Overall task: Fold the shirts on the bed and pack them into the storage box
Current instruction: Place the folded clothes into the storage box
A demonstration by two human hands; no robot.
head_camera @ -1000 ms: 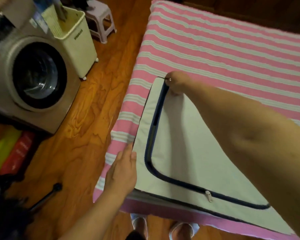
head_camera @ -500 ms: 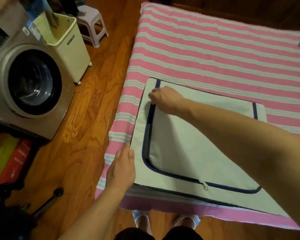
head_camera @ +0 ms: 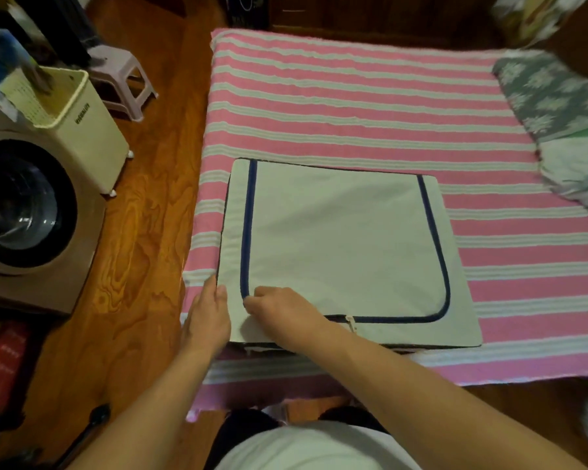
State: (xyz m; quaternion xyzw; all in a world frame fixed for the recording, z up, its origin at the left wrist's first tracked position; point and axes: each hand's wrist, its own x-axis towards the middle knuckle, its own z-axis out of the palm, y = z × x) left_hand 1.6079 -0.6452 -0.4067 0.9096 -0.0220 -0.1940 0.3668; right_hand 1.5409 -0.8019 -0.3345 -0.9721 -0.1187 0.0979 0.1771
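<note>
Fingers of the right hand (head_camera: 279, 308) are curled and bunched at the lower left bend of the dark blue zipper (head_camera: 246, 232), seeming to pinch something there; the slider itself is hidden beneath them, so what they grip cannot be told for certain. Fingers of the left hand (head_camera: 207, 320) lie straight and close together, pressed flat against the left edge of the storage box (head_camera: 340, 239) near its lower left corner.

That box, pale grey fabric and lying flat, sits at the centre of the frame on the bed (head_camera: 353, 106), close to the bed's left edge and near side. Its zipper runs in a U shape down the left, along the bottom and up the right. 1 small white zip pull (head_camera: 353, 325) rests on the bottom run, just right of the right wrist.

Pink and white stripes cover the bed. At the upper right, a grey patterned cloth (head_camera: 547, 96) lies on it, with a pale green and white cloth (head_camera: 577, 167) just below.

At the left of the frame, on the wooden floor, stand a washing machine (head_camera: 31, 212), a cream basket (head_camera: 78, 123) and a small stool (head_camera: 126, 79).
</note>
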